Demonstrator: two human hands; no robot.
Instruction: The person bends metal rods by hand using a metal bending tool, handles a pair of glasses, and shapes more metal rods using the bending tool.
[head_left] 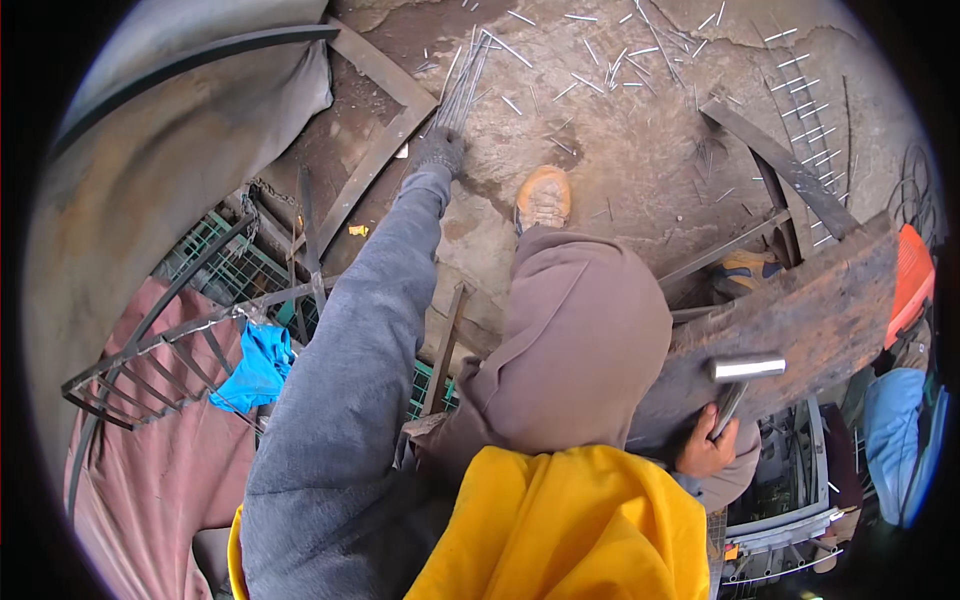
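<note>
My left hand, in a grey glove, reaches down to the ground and is closed around a bundle of thin metal rods that runs away from me. My grey sleeve stretches down to it. My right hand, bare, grips the handle of a hammer with a shiny metal head, held against a rusty steel plate at my right side. My knee in brown trousers and a tan shoe lie between the two hands.
Many short cut rods lie scattered on the concrete floor. Flat steel bars form a frame at left and another frame at right. A curved metal grille, blue cloth and green crate sit at left.
</note>
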